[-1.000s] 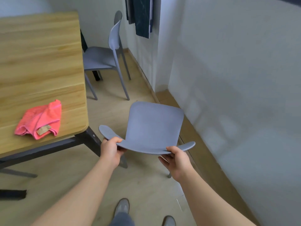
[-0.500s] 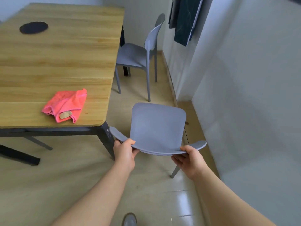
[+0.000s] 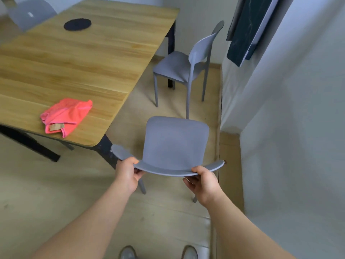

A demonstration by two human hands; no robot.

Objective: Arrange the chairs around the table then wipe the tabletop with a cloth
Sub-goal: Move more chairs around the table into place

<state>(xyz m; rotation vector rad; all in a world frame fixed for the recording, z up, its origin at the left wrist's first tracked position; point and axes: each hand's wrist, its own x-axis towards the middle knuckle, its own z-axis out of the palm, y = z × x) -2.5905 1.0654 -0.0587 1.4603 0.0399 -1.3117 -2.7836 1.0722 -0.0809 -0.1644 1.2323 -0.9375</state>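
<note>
A grey plastic chair (image 3: pixel 175 144) stands just in front of me, near the table's closest corner. My left hand (image 3: pixel 128 171) grips the left side of its curved backrest top, and my right hand (image 3: pixel 202 181) grips the right side. The wooden table (image 3: pixel 78 58) fills the upper left. A crumpled pink cloth (image 3: pixel 66 116) lies on its near end. A second grey chair (image 3: pixel 188 66) stands farther along the table's right side, its seat facing the table. A third grey chair (image 3: pixel 30 13) shows at the far left corner.
A round black mat (image 3: pixel 77 24) lies on the far part of the tabletop. A white wall (image 3: pixel 291 128) runs close along the right, with a dark garment (image 3: pixel 248 28) hanging on it. The table's black legs (image 3: pixel 107 152) stand beside the held chair. My shoes (image 3: pixel 128 252) show below.
My view has swung left and back, bringing more of the table and a third chair into sight. The held chair stays between my hands and has shifted slightly away from the table's corner.
</note>
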